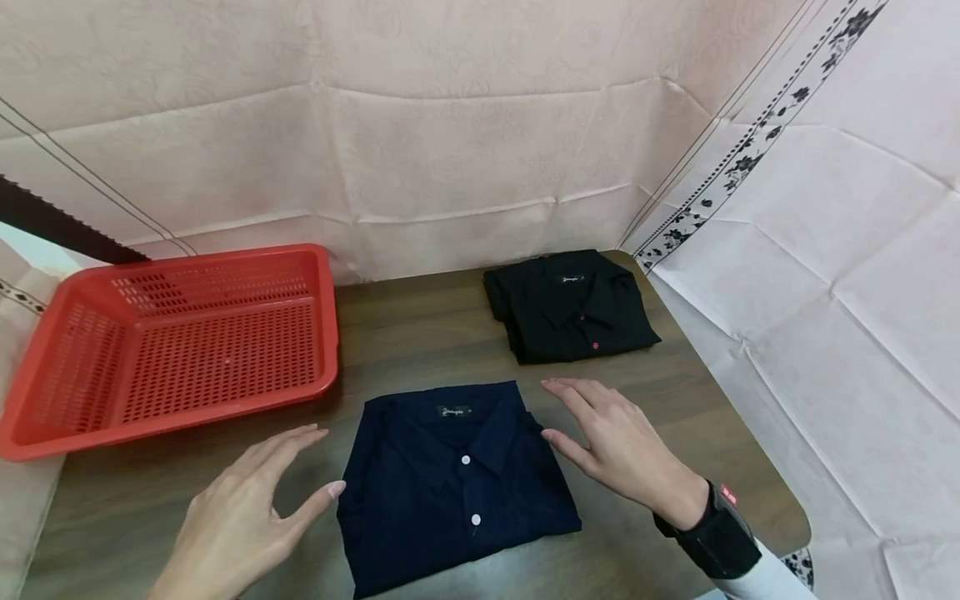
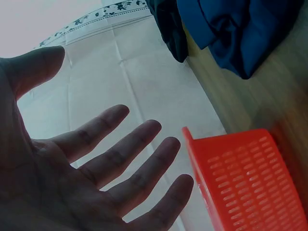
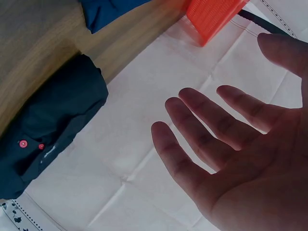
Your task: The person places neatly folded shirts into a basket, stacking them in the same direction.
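A folded navy shirt [image 1: 442,492] with white buttons lies on the wooden table between my two hands, its collar toward the far side. My left hand [image 1: 243,508] is at the shirt's left edge in the head view, thumb tip right at the cloth, fingers spread and holding nothing. On the other side my right hand [image 1: 622,442] hovers by the shirt's right edge, fingers extended, palm bare in the right wrist view. Farther back lies a folded black shirt [image 1: 562,308] with red buttons, whose buttons [image 3: 23,144] also show in the right wrist view.
A red plastic basket [image 1: 225,414] with perforated walls stands at the left of the table [image 1: 405,325]. Pale patterned cloth [image 1: 465,142] hangs behind the table and along its right side. A dark strap [image 1: 60,221] slants down toward the basket's back rim.
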Available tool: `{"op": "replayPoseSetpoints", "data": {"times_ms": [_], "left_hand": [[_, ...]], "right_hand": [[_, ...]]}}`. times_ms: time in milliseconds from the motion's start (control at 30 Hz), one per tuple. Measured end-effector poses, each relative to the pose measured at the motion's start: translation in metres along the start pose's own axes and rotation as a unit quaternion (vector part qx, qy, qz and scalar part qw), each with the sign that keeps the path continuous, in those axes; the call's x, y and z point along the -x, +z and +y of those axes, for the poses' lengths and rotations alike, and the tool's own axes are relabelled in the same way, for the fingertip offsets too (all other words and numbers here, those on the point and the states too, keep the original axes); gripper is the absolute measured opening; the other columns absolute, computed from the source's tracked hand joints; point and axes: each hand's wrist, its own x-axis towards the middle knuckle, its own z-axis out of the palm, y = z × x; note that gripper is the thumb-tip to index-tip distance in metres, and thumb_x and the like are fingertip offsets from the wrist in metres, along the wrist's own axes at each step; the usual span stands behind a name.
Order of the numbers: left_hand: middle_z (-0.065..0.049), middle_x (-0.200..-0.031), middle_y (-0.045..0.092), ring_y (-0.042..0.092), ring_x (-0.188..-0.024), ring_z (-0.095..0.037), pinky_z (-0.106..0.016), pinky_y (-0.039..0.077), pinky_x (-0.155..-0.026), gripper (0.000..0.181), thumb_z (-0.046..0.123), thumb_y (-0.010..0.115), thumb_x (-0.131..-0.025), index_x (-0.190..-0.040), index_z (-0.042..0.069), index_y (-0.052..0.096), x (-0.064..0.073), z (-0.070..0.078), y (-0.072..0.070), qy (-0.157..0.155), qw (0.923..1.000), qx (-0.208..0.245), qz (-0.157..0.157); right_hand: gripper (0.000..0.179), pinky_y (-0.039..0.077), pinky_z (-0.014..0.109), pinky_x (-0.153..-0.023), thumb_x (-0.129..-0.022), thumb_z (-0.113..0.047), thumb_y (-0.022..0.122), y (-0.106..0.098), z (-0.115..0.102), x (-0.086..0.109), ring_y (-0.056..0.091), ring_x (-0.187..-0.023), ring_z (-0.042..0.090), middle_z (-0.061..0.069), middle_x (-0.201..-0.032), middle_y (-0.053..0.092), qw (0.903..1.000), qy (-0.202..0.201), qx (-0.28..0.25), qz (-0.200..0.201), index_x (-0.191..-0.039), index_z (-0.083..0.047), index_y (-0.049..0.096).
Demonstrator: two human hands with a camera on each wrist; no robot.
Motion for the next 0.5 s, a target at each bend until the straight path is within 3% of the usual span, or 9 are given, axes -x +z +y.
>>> {"op": "replayPoseSetpoints", "data": {"times_ms": [500], "left_hand": [[-0.015,-0.142,0.053,0.051,-0.122,-0.042,-0.072,0.044,-0.081,0.085,0.081,0.039,-0.081,-0.142,0.024,0.051,0.000,0.000,0.015,-0.020,0.9997,0.009,-0.014]], "right_hand": [[0.057,0.053,0.046,-0.091,-0.092,-0.049,0.058,0.010,-0.003,0.003,0.056,-0.121,0.021,0.005,-0.134,0.059,0.9999,0.004,-0.002,-0.009,-0.139,-0.015,0.055]]}}
